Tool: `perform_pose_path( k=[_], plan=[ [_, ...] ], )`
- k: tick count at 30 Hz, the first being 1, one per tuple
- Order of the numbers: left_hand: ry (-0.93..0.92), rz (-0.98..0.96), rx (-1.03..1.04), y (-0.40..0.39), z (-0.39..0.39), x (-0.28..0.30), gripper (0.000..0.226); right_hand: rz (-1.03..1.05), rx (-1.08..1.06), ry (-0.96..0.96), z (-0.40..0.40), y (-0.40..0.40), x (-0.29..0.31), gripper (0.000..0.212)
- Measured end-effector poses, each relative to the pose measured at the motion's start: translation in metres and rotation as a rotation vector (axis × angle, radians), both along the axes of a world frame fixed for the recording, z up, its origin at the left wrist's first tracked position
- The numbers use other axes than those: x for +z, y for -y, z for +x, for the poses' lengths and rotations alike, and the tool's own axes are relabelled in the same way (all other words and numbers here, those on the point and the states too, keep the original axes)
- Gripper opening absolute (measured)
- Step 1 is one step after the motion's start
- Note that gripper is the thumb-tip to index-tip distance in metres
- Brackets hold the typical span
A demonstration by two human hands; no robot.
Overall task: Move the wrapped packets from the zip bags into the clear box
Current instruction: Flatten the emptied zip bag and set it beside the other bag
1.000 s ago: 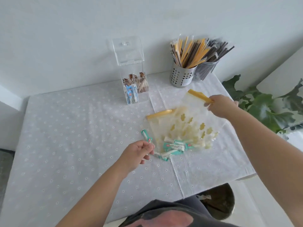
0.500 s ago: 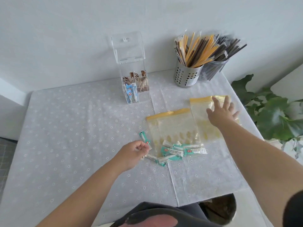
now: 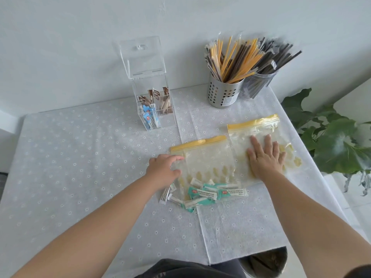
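Two clear zip bags with yellow seals lie flat side by side on the table. My left hand (image 3: 164, 169) curls over the left edge of the left zip bag (image 3: 206, 159), thumb and fingers closed on it. My right hand (image 3: 265, 157) presses flat on the right zip bag (image 3: 259, 133), fingers spread. Several teal-and-white wrapped packets (image 3: 202, 194) lie at the near end of the left bag, some loose on the cloth. The clear box (image 3: 160, 121) stands behind with its lid (image 3: 142, 57) up; blue and brown packets sit inside.
A perforated metal cup (image 3: 223, 93) of wrapped sticks and a clear tub (image 3: 259, 81) of dark sticks stand at the back right. A leafy plant (image 3: 337, 145) is past the table's right edge. A bin (image 3: 265, 263) sits below the near edge.
My right hand lowered the second bag flat onto the table to the right of the first and now presses on it. My left hand moved up from the packets to the left bag's edge.
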State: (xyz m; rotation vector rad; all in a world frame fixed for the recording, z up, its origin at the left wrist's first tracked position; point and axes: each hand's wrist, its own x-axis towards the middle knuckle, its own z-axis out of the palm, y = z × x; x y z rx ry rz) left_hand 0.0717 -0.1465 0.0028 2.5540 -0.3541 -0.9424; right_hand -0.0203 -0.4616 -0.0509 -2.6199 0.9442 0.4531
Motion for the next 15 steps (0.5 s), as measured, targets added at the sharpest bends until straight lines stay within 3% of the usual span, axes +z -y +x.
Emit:
perform_pose_path(
  k=[3,6,10,12,15],
  plan=[
    [-0.022,0.018,0.019,0.014,0.005,-0.001,0.045,-0.014,-0.012,0.092,0.0,-0.003,0.004,0.055],
    [-0.113,-0.251,0.29,0.024,0.007,-0.002,0.042,-0.054,0.122,0.188,-0.002,-0.021,0.012,0.054],
    [-0.164,-0.512,0.584,0.026,0.003,0.003,0.028,0.094,0.204,0.251,-0.003,-0.053,0.02,0.055],
    [-0.077,-0.59,0.595,0.023,-0.003,0.015,0.015,0.182,0.185,0.348,0.002,-0.066,0.029,0.061],
    [-0.044,-0.681,0.468,0.012,-0.019,0.037,0.022,0.249,0.32,0.471,0.015,-0.081,0.061,0.072]
  ],
)
